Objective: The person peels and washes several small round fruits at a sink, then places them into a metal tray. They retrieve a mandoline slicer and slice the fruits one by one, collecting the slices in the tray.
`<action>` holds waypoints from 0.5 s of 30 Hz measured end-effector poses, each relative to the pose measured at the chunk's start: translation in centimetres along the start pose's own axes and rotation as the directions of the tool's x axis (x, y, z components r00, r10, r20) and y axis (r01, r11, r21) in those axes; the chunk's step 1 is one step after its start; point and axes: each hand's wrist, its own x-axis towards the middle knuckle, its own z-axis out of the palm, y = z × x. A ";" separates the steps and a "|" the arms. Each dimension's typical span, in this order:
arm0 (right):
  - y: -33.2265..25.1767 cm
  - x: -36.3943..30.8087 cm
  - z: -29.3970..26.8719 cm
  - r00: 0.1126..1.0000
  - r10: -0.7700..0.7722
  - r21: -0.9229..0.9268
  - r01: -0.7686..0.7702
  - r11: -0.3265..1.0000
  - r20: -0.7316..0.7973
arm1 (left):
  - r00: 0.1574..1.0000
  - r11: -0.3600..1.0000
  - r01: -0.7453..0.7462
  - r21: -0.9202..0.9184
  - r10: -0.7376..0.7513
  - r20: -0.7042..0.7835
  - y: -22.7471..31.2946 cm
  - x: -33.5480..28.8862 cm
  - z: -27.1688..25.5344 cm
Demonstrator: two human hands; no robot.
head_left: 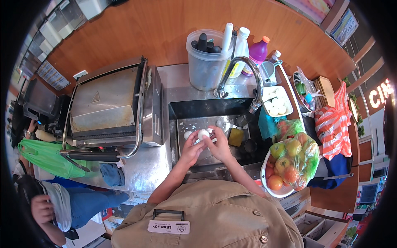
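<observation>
White egg is sitting between both hands, over the dark sink. Left hand is cupping it from the left, fingers curling close around it; right hand is gripping from the other side, thumb and fingers bending in, barely any gap. Exact fingertip contact is hard to make out; palms are mostly hiding. Forearms are slanting inward from the tan shirt, wrists nearly meeting. Second egg is lying in the sink just beside the left fingers. Right fingers are partly covering pale pieces behind; can't tell what. Yellow sponge is lying to the right. Faucet is arching over; white tub is holding more eggs beside it.

Writing: name tag on the shirt is showing dark print upside down; press grill is bearing a triangular warning mark; wall sheet is showing print too small to read; red glowing sign is running into the dark rim, cut off. Clear bag is partly veiling fruit. Co-worker's hand is blurring at far left.
</observation>
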 end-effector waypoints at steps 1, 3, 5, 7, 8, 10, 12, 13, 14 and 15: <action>-0.6 0.0 -0.1 0.999 0.018 -0.019 -0.018 1.000 0.027 | 1.000 1.000 -0.014 0.014 0.014 0.004 0.0 0.0 0.0; -1.5 0.0 -0.2 0.998 0.032 -0.018 -0.031 0.999 0.058 | 0.999 0.999 -0.038 0.007 0.038 0.019 -0.1 0.0 0.0; -1.7 0.1 -0.3 0.998 -0.019 -0.034 0.022 0.999 0.063 | 0.997 0.996 -0.080 0.040 0.080 0.004 -0.1 0.0 0.0; -1.4 0.2 -0.4 0.993 -0.105 -0.099 0.109 0.989 0.047 | 0.993 0.990 -0.116 0.081 0.118 -0.022 -0.3 0.0 0.2; -1.2 0.2 -0.3 0.991 -0.124 -0.115 0.128 0.985 0.041 | 0.990 0.984 -0.130 0.118 0.136 -0.044 -0.4 0.0 0.3; -0.8 0.1 -0.2 0.986 -0.161 -0.146 0.164 0.976 0.032 | 0.983 0.975 -0.146 0.166 0.161 -0.083 -0.6 0.0 0.6; -0.5 0.1 0.0 0.987 -0.160 -0.167 0.159 0.973 0.005 | 0.978 0.971 -0.148 0.186 0.172 -0.120 -0.7 0.0 1.0; -0.3 0.1 0.1 0.986 -0.165 -0.165 0.160 0.973 -0.020 | 0.982 0.980 -0.122 0.155 0.141 -0.121 -0.7 -0.1 1.1; -0.1 0.1 0.1 0.989 -0.145 -0.190 0.137 0.972 -0.030 | 0.987 0.988 -0.095 0.124 0.110 -0.121 -0.6 -0.2 1.2; 0.0 0.2 0.1 0.990 -0.131 -0.202 0.117 0.972 -0.053 | 0.992 0.994 -0.081 0.070 0.087 -0.093 -0.5 -0.3 1.2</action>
